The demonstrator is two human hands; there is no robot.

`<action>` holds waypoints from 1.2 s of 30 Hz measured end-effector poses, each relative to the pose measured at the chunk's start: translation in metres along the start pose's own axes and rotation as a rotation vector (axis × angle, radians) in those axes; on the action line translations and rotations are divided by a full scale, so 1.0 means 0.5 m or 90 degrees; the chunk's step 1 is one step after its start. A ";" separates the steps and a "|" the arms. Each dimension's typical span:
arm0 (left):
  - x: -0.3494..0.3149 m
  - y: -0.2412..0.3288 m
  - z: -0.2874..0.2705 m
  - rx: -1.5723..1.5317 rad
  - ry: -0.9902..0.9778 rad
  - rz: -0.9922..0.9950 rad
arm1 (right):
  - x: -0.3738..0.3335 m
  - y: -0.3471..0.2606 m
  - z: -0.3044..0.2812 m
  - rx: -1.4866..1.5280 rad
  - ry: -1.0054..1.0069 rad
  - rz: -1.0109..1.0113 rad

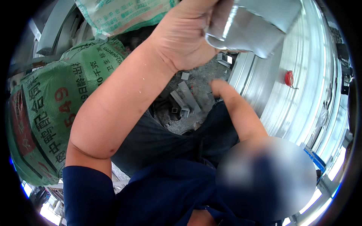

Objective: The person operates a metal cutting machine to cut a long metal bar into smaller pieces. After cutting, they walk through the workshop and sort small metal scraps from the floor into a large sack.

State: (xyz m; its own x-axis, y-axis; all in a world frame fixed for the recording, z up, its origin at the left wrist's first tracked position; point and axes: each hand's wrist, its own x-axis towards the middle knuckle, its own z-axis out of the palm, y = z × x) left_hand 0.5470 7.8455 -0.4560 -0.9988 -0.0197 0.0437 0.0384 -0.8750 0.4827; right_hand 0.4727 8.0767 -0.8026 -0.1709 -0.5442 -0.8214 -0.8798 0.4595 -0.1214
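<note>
My left hand [184, 39] is raised close to the camera at the top of the head view. It grips a shiny silver sheet-metal piece [250, 32] with bent edges by its left side, and my fingertips are hidden behind it. Lower down, between my knees and the long metal profiles, my right hand [218, 87] hangs above the floor. Motion blur smears its fingers, and I cannot make out anything in it. Below the two hands lie offcuts of square metal tube [184, 112] and a flat grey strip [189, 97].
A full green woven sack [49, 109] stands on the left, with a white and green sack [124, 15] beyond it. Long silver metal profiles [279, 101] run along the right, and a small red object [289, 78] rests on them. Small metal scraps [224, 59] litter the floor.
</note>
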 end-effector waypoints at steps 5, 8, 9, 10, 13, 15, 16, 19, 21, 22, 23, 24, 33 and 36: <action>-0.034 0.022 0.010 0.059 -0.016 0.125 | 0.052 -0.013 0.064 -0.095 -0.102 0.056; -0.044 0.035 0.008 0.119 -0.026 0.159 | 0.056 -0.029 0.008 -0.036 -0.125 0.058; -0.045 0.039 0.006 0.132 -0.032 0.173 | 0.057 -0.047 -0.021 0.000 -0.143 0.046; -0.044 0.041 0.004 0.141 -0.040 0.184 | 0.058 -0.058 -0.037 0.042 -0.163 0.038; -0.059 0.042 0.010 0.136 -0.031 0.154 | 0.100 -0.082 -0.020 0.222 -0.101 -0.040; -0.064 0.043 0.013 0.127 -0.035 0.139 | 0.100 -0.138 -0.019 0.323 -0.083 -0.057; -0.066 0.046 0.014 0.121 -0.037 0.139 | 0.101 -0.169 -0.007 0.364 -0.069 -0.066; -0.061 0.045 0.013 0.106 -0.049 0.123 | 0.127 -0.257 0.068 0.513 -0.009 -0.009; -0.066 0.048 0.013 0.104 -0.050 0.124 | 0.111 -0.326 0.078 0.467 0.079 0.015; -0.067 0.050 0.013 0.102 -0.052 0.123 | 0.105 -0.349 0.081 0.451 0.091 0.022; -0.069 0.051 0.012 0.098 -0.051 0.123 | 0.103 -0.366 0.079 0.437 0.064 0.014; -0.071 0.052 0.013 0.098 -0.052 0.121 | 0.103 -0.377 0.074 0.418 0.028 0.001; -0.073 0.060 0.011 0.073 -0.056 0.115 | 0.061 -0.371 -0.095 0.168 -0.203 -0.010; -0.077 0.061 0.010 0.066 -0.055 0.114 | 0.042 -0.388 -0.113 0.131 -0.191 0.022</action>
State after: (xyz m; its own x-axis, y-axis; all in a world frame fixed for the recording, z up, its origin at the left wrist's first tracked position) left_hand 0.5868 7.8220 -0.4388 -0.9698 -0.1249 0.2094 0.2222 -0.8068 0.5474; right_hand 0.6148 7.9364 -0.7650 -0.0333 -0.3096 -0.9503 -0.7625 0.6225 -0.1761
